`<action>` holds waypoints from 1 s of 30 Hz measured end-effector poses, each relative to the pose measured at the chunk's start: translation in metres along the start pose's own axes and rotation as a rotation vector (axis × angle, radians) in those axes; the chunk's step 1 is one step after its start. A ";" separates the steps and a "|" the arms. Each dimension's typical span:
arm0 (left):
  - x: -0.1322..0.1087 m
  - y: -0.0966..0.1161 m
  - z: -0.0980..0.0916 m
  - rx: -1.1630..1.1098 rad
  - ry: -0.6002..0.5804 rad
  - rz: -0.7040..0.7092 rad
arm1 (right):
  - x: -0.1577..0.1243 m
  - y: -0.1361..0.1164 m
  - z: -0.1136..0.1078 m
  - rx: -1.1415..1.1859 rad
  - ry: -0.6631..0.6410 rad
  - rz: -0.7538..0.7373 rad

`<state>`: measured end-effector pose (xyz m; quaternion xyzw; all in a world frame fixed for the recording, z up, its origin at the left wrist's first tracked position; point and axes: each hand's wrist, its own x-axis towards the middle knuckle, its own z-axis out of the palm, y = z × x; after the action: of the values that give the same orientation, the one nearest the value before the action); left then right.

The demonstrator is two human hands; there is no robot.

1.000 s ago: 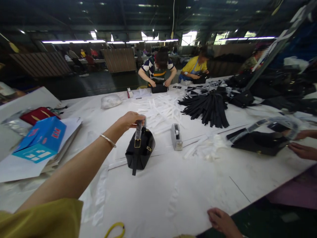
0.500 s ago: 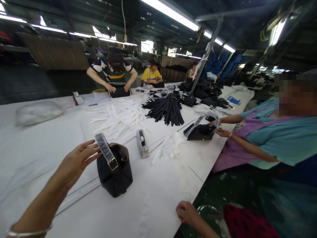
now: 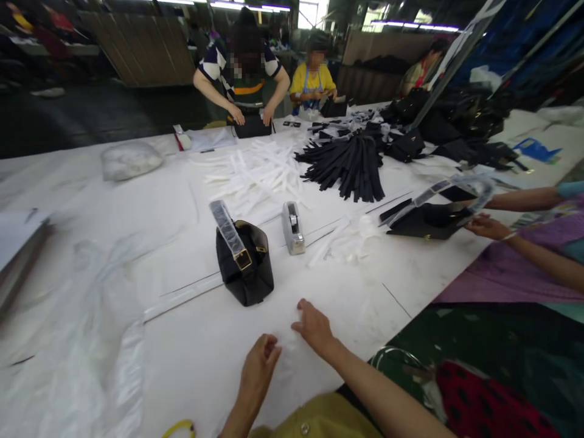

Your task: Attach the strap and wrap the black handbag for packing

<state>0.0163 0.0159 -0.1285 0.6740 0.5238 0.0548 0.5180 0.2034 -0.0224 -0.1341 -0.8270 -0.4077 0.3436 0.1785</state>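
My left hand (image 3: 259,368) is over the near part of the table, its fingers loosely bent with a small gap to the thumb and nothing visible in it. Just to its right is my right hand (image 3: 314,325), thumb and fingers apart, also holding nothing. Beyond both hands, touched by neither, a black handbag (image 3: 246,271) stands upright. Its strap (image 3: 225,226) is wrapped in clear plastic and has a gold-coloured buckle (image 3: 243,260). A grey tape dispenser (image 3: 293,230) sits to the right of the bag.
White strips (image 3: 253,173) and a fan of black strips (image 3: 349,167) lie farther back. A co-worker's hands (image 3: 486,226) hold another black bag (image 3: 424,220) at right. Clear plastic sheeting (image 3: 98,340) covers the left side. Other people work across the white table (image 3: 205,340).
My left hand has left the handbag's strap and come back toward me. My right hand has moved from the table edge toward the left hand and opened. The view has shifted.
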 end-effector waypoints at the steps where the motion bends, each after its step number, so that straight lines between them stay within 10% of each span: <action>1: 0.001 0.001 0.009 0.067 -0.017 0.018 | 0.004 -0.004 0.002 -0.027 -0.007 -0.019; 8: 0.019 0.027 0.033 0.045 0.051 0.178 | 0.007 -0.008 -0.007 0.075 -0.120 -0.222; 22: 0.046 0.042 -0.056 -1.242 0.292 -0.179 | 0.053 -0.057 0.005 0.756 -0.261 0.014; 30: 0.062 0.053 -0.065 -1.125 0.362 -0.249 | 0.040 -0.089 0.018 0.822 -0.439 0.072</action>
<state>0.0382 0.1093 -0.0882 0.2100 0.5692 0.3765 0.7001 0.1587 0.0635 -0.1126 -0.6092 -0.2370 0.6493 0.3887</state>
